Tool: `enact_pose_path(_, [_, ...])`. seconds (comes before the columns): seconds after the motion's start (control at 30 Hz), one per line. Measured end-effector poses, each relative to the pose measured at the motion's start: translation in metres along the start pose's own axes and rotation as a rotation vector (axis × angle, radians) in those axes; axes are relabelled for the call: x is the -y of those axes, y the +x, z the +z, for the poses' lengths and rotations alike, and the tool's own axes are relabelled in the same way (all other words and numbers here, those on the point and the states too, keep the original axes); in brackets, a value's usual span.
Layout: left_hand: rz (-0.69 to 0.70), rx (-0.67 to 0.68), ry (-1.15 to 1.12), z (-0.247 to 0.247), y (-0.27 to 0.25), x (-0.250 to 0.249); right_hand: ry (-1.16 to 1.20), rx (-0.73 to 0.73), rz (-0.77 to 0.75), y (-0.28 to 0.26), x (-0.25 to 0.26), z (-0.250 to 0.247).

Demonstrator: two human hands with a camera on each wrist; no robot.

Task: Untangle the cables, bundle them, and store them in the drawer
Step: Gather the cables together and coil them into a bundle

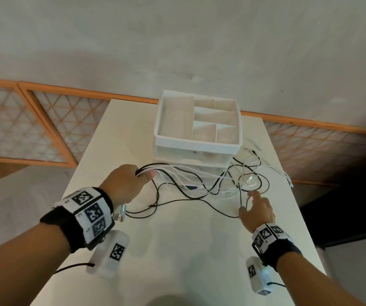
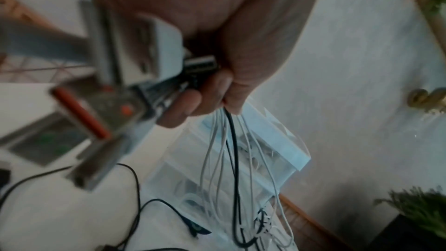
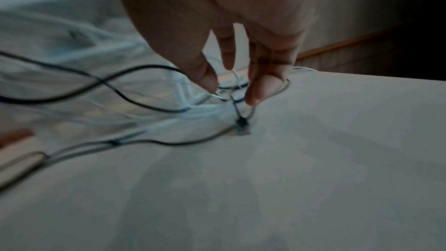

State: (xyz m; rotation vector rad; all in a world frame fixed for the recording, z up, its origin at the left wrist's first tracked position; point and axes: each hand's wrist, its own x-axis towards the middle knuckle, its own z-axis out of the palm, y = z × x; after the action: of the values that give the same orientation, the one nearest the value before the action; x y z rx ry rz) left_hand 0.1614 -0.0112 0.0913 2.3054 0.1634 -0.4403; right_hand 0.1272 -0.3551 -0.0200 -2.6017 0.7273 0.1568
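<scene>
Gripping a gathered bunch of white and black cables [image 1: 177, 171], left hand [image 1: 127, 184] has its grip curled round them at the tabletop's [image 1: 177, 250] left side, just in front of the drawer unit [image 1: 196, 138]. Strands fan rightward from that fist, lifted off the surface, then sag into a loose tangle in front of the unit. Right hand [image 1: 258, 209] is down in that tangle near the right edge, grip narrow: thumb and fingers [image 3: 263, 87] straight, tips among crossing black and white loops; can't tell if anything is pinched yet. Step looks like untangling, still early; no bundle made, and whether a drawer is open can't be told. Next move probably calls for one strand picked out on the right and drawn clear while left keeps the anchor, slow enough not to tighten the crossings
</scene>
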Motion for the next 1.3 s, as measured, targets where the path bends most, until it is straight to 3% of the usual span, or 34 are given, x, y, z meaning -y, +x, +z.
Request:
enact_pose_path(0.07, [-0.054, 0.016, -0.235, 0.003, -0.001, -0.005, -0.085, 0.107, 0.037, 0.005, -0.015, 0.010])
enact_pose_path(0.13, [-0.094, 0.043, -0.417, 0.006, 0.000, -0.012, -0.043, 0.125, 0.010, 0.008, -0.024, 0.024])
enact_pose_path(0.4, [-0.140, 0.108, -0.654, 0.016, 0.004, -0.032, 0.017, 0.083, 0.090, 0.004, -0.011, 0.038])
enact_pose_path(0.53, [-0.146, 0.099, -0.703, 0.018, 0.005, -0.038, 0.032, 0.176, 0.191, 0.001, -0.005, 0.033])
enact_pose_path(0.9, [-0.112, 0.122, -0.609, 0.021, 0.008, -0.035, -0.092, 0.180, 0.079, 0.000, 0.009, 0.039])
enact_pose_path(1.07, [-0.154, 0.154, -0.597, 0.025, 0.006, -0.031, 0.071, 0.233, 0.163, -0.009, 0.021, 0.039])
enact_pose_path(1.13, [-0.212, 0.144, -0.626, 0.023, 0.006, -0.028, 0.290, 0.188, 0.132, -0.010, 0.033, 0.025])
enact_pose_path(1.23, [-0.258, 0.123, -0.674, 0.021, 0.004, -0.028, 0.798, 0.252, -0.018, -0.026, 0.066, -0.009])
enact_pose_path(1.3, [-0.252, 0.163, -0.712, 0.023, 0.002, -0.036, 0.840, 0.354, -0.233, -0.048, 0.094, -0.028])
